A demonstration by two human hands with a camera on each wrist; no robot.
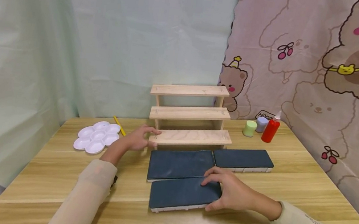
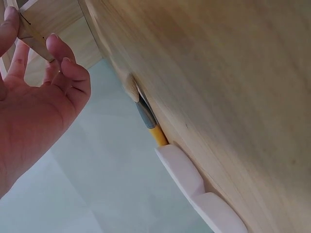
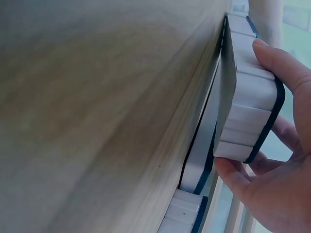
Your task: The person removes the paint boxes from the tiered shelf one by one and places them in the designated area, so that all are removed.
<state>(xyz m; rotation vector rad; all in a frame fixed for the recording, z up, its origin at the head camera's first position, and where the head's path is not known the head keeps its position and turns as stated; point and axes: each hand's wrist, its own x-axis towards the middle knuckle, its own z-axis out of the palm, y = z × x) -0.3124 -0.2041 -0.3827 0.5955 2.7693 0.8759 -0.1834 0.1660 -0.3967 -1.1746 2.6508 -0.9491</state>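
Note:
A flat box with a dark blue top and white sides (image 1: 184, 192) lies nearest the front. My right hand (image 1: 235, 192) grips its right end, thumb on the near side and fingers on the far edge. In the right wrist view this box (image 3: 250, 90) looks tilted, one end slightly off the table. Two similar boxes, a middle one (image 1: 180, 165) and a right one (image 1: 243, 159), lie behind it. My left hand (image 1: 137, 138) holds the left end of the lowest board of a three-step wooden stand (image 1: 193, 137), fingers and thumb curled about that end (image 2: 36, 43).
Left on the wooden table (image 1: 43, 185) lies a white flower-shaped palette (image 1: 98, 136), with a yellow-handled paintbrush (image 2: 148, 116) beside it. At back right stand a red squeeze bottle (image 1: 270, 130), a green jar (image 1: 250, 128) and a lavender jar (image 1: 261, 124). Curtains hang behind.

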